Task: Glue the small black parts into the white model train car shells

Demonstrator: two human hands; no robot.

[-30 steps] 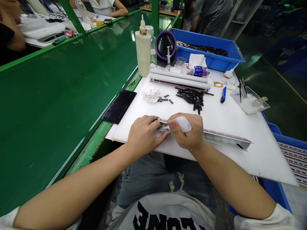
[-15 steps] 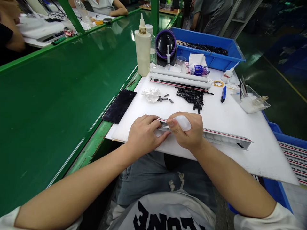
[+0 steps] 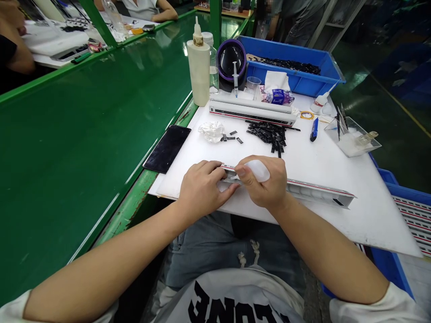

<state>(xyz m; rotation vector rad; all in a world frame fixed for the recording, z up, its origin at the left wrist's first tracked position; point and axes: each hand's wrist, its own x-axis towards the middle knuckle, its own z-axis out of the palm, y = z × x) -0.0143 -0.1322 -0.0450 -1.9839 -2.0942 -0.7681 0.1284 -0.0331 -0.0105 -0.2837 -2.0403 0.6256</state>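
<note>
My left hand (image 3: 202, 185) grips the left end of a long white model train car shell (image 3: 319, 192) with a red stripe. The shell lies on its side near the table's front edge, its hollow inside towards me. In my closed right hand (image 3: 266, 181) is a small white squeeze bottle (image 3: 257, 170), its nozzle pointing left into the shell near my left fingers. The nozzle's tip is mostly hidden by the hands. Beyond the hands lie a pile of small black pieces (image 3: 267, 133) and a crumpled white tissue (image 3: 212, 132) with several loose pieces beside it.
A second train shell (image 3: 252, 112) lies further back, before a tall glue bottle (image 3: 199, 72), a syringe (image 3: 235, 80) and a tissue pack (image 3: 276, 95). To the right are a blue cutter (image 3: 314, 130) and a clear tray (image 3: 353, 139). A tablet (image 3: 167, 149) lies left; a blue bin (image 3: 292, 67) stands behind.
My right hand with the squeeze bottle has shifted very slightly to the right. The left hand and the shell stay practically still.
</note>
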